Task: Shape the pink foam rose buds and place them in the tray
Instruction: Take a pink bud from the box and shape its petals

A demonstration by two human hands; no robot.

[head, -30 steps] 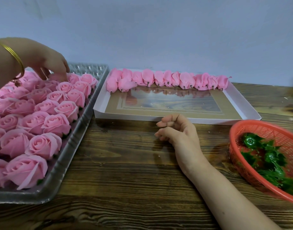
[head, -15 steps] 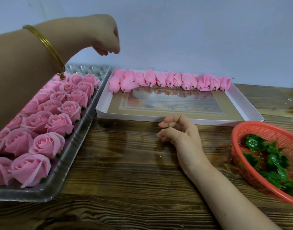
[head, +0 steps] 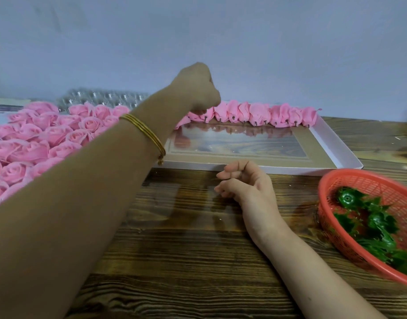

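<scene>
A row of unshaped pink foam buds (head: 255, 113) lies along the far side of a shallow white box (head: 331, 143). My left hand (head: 195, 88) reaches across to the left end of that row, fingers curled down onto the buds. The back of the hand hides the fingertips, so a grip cannot be made out. My right hand (head: 244, 183) rests on the wooden table just in front of the box, fingers loosely curled and holding nothing. Several shaped pink roses (head: 59, 134) fill the clear plastic tray (head: 105, 97) at the left, partly hidden by my left forearm.
A red plastic basket (head: 363, 180) with several green calyx pieces (head: 377, 222) sits at the right edge. A gold bangle (head: 145, 130) is on my left wrist. A plain wall stands behind the table.
My left hand left the rose tray, rose, swung right and came down on the left end of the bud row. My right hand stayed put.
</scene>
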